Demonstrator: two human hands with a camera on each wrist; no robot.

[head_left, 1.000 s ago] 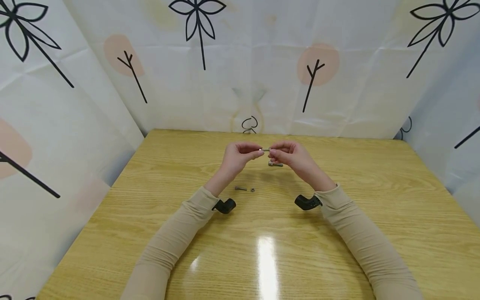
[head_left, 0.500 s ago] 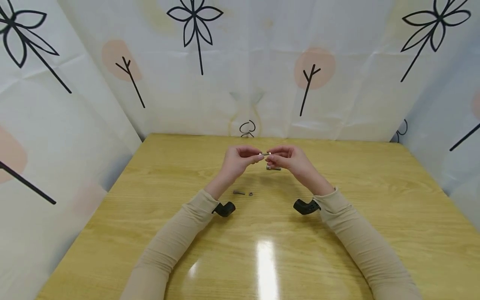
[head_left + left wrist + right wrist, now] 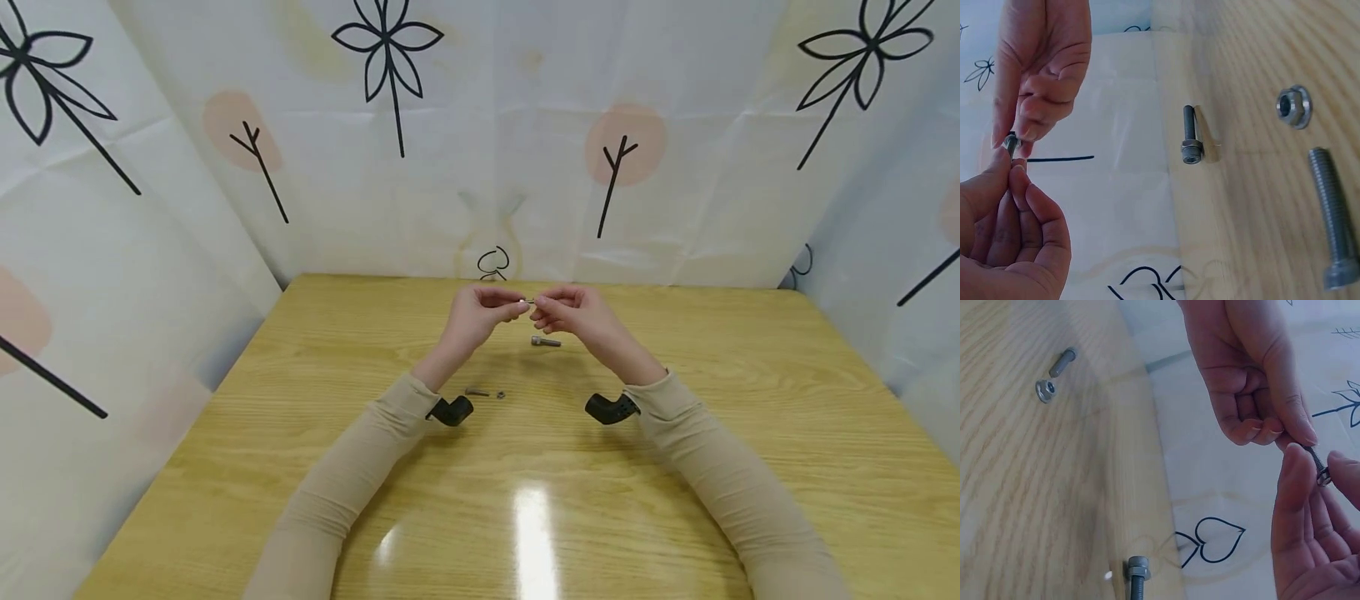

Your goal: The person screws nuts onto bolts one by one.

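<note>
In the head view both hands meet in the air above the far middle of the table. My left hand [image 3: 471, 321] pinches a small bolt [image 3: 1317, 457] by one end, its head hidden by the fingers. At the bolt's other end is a nut [image 3: 1324, 478], held between the thumb and fingers of my right hand [image 3: 588, 321]. Below the hands lies a socket-head bolt [image 3: 545, 341] with a nut against its head. Nearer, by the left wrist, lie a loose bolt [image 3: 477, 392] and a separate flange nut [image 3: 501, 394].
The wooden table [image 3: 525, 450] reaches back to a patterned cloth [image 3: 495, 167], which also hangs at both sides. Black wrist mounts, left [image 3: 452, 411] and right [image 3: 611, 408], hang under the sleeves.
My right fingers have shifted left and closer to the left fingertips, so less of the bolt shows. Both hands have risen slightly relative to the table, uncovering the bolt below. The head view has tilted slightly.
</note>
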